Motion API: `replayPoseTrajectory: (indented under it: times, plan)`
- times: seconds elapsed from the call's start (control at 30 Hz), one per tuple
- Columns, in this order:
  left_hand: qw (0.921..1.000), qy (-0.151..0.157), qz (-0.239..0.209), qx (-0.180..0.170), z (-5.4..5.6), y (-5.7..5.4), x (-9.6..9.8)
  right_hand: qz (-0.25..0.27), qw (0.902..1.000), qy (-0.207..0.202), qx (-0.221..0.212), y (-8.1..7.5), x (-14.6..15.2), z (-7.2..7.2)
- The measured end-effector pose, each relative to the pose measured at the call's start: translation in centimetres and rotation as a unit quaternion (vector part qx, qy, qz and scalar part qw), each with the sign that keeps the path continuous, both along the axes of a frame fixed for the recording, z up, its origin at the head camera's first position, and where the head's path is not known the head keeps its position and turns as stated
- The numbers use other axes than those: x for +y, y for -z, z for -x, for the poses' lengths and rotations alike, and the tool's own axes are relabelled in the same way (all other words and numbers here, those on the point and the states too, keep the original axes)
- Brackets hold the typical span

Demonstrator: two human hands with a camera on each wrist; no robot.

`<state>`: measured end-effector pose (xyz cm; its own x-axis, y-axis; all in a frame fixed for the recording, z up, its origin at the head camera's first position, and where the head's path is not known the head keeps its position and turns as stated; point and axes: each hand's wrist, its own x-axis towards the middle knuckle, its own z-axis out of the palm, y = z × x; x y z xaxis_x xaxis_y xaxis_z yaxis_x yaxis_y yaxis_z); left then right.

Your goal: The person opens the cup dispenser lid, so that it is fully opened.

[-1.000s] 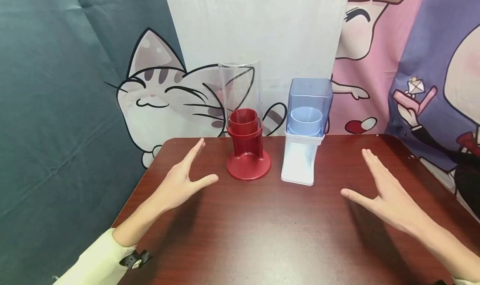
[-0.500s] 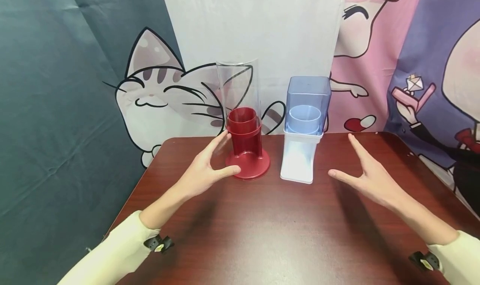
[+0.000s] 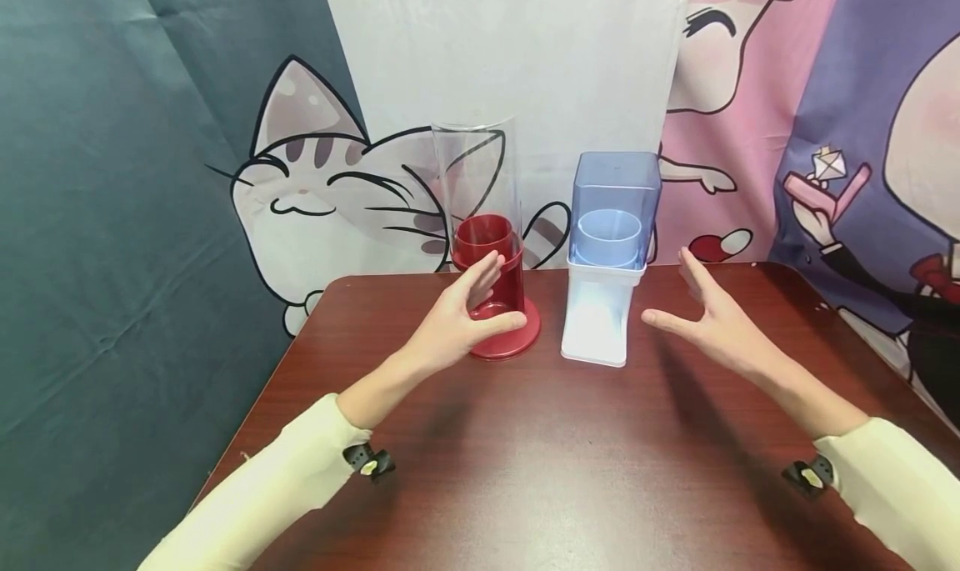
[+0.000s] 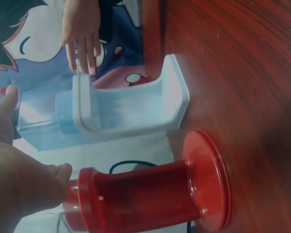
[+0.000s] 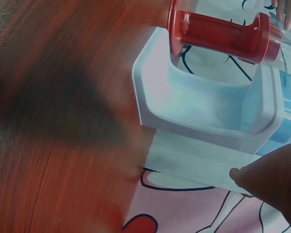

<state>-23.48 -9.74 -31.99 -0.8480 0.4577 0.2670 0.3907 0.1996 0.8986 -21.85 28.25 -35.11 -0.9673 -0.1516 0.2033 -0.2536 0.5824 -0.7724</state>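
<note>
On the far side of the table stands a red dispenser (image 3: pixel 513 286) with a clear upright tube (image 3: pixel 480 162). To its right is a white dispenser (image 3: pixel 596 325) topped by a translucent blue box (image 3: pixel 618 175). My left hand (image 3: pixel 453 325) is in front of the red dispenser, thumb and fingers spread, hiding part of its column and base; contact cannot be told. My right hand (image 3: pixel 716 321) hovers right of the white dispenser, thumb apart from straight fingers, holding nothing. The left wrist view shows the red dispenser (image 4: pixel 140 199) just beyond my left fingers.
The brown wooden table (image 3: pixel 510 454) extends toward me in front of both dispensers. Right behind its back edge hangs a printed cloth (image 3: pixel 600 62) with a cartoon cat and figures. Each sleeve has a small dark strap (image 3: pixel 367 461) at the wrist.
My left hand has moved right and forward, from beside the red dispenser to in front of it. My right hand has come left and forward toward the white one. Both dispensers stay put.
</note>
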Motion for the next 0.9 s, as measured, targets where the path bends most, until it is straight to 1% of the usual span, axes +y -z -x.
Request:
replayPoseTrajectory:
  times: [0.23,0.47,0.67,0.8,0.9]
  plan:
    - [0.9999,-0.006,-0.009,-0.009,1.2,0.5,2.2,0.02,0.9994,-0.022,-0.018,0.2,-0.7,2.0]
    - [0.9996,-0.014,-0.021,-0.013,2.2,0.8,4.1,0.086,0.9947,-0.044,-0.034,0.0,-1.3,3.9]
    - [0.9995,-0.022,-0.018,-0.009,3.1,0.9,5.7,0.122,0.9907,-0.055,-0.025,-0.1,-1.4,5.3]
    - [0.9991,-0.036,-0.011,-0.021,3.5,1.3,6.6,0.144,0.9865,-0.075,-0.014,-0.1,-1.7,6.2]
    - [0.9984,-0.048,-0.006,-0.031,3.8,1.5,7.3,0.15,0.9852,-0.083,-0.004,0.1,-2.0,6.7]
